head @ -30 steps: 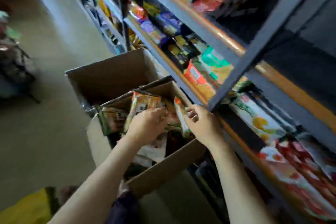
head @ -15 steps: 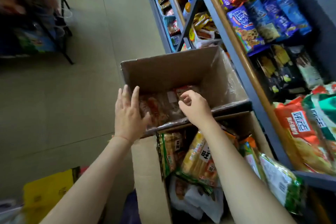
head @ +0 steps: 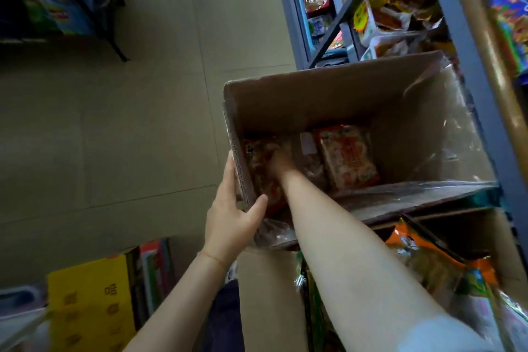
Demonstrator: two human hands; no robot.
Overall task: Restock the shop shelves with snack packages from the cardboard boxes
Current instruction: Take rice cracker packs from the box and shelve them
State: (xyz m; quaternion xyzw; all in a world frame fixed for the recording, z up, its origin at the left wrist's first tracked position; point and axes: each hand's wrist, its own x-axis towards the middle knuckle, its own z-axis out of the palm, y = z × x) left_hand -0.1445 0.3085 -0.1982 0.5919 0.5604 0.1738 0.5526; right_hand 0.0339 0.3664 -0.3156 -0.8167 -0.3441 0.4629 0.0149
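Note:
A large open cardboard box [head: 314, 100] stands beside the shelves, with several red and orange snack packages [head: 348, 157] lying at its bottom. My left hand [head: 233, 217] grips the box's near left wall, thumb inside and fingers outside. My right hand [head: 278, 160] reaches deep into the box among the packages at the bottom left; it is blurred, so its fingers cannot be made out. A second cardboard box [head: 265, 294] sits nearer to me, holding orange and green snack bags [head: 428, 263].
Grey metal shelves [head: 468, 66] full of snack packs run along the right. A yellow carton [head: 88, 303] sits on the floor at lower left. A dark rack of goods [head: 57, 8] stands at upper left. Tiled floor [head: 143, 137] lies between.
The view swung from the near box to the far one. My left hand took hold of the far box's wall. My right hand went from the rim down to the bottom.

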